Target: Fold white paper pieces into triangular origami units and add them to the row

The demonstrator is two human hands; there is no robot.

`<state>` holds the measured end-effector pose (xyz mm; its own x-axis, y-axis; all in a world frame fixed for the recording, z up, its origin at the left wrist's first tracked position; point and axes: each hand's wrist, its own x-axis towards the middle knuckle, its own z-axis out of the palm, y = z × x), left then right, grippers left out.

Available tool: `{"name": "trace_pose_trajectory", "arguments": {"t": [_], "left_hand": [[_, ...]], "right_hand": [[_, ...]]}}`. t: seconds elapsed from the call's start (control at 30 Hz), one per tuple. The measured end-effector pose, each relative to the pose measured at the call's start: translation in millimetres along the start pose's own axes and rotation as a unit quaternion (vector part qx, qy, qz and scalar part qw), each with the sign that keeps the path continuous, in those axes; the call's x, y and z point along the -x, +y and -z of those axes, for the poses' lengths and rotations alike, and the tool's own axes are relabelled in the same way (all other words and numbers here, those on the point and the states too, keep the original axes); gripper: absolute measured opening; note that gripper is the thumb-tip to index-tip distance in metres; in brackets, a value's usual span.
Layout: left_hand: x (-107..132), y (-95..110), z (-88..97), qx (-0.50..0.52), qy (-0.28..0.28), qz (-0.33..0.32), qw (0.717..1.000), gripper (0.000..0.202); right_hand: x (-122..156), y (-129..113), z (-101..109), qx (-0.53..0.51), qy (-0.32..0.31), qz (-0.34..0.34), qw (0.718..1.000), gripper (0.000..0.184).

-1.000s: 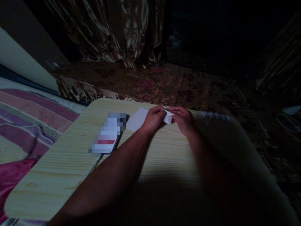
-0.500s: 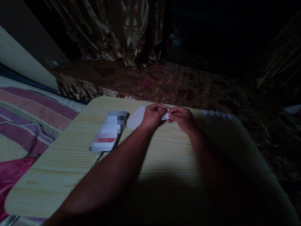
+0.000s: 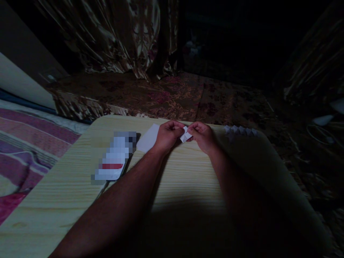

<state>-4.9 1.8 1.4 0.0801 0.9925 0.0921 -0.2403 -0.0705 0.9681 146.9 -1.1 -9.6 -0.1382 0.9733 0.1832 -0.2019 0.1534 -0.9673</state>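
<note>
Between my two hands is a small folded piece of white paper (image 3: pixel 186 135), creased into little facets, just above the far part of the table. My left hand (image 3: pixel 168 135) pinches its left side between thumb and fingers. From the right, my right hand (image 3: pixel 202 135) grips the other side the same way. A flat sheet of white paper (image 3: pixel 147 139) lies beside my left hand, partly covered by it. To the right of my right hand stands a row of several small folded paper pieces (image 3: pixel 241 130) near the table's far edge.
A phone (image 3: pixel 114 157), its screen blurred out, lies on the wooden table (image 3: pixel 188 179) left of my left forearm, with a cable at its lower end. A striped bed cover (image 3: pixel 32 132) is at the left. Beyond the table is a ledge with patterned cloth (image 3: pixel 161 93).
The folded paper has turned in my fingers, so more of its faceted face shows. Both hands still hold it. The whole view has shifted slightly.
</note>
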Motion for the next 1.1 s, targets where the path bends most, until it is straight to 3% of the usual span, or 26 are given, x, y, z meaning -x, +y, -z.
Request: {"name": "trace_pose_trajectory", "arguments": {"t": [0.4, 1.1], "left_hand": [[0.1, -2.2, 0.4, -0.044, -0.006, -0.011, 0.999, 0.022], [0.7, -1.5, -0.1, -0.060, -0.021, -0.003, 0.998, 0.025]], "right_hand": [[-1.3, -0.7, -2.0, 0.067, 0.040, 0.014, 0.997, 0.016], [0.2, -4.4, -6.2, 0.070, 0.074, 0.005, 0.995, 0.015]]}}
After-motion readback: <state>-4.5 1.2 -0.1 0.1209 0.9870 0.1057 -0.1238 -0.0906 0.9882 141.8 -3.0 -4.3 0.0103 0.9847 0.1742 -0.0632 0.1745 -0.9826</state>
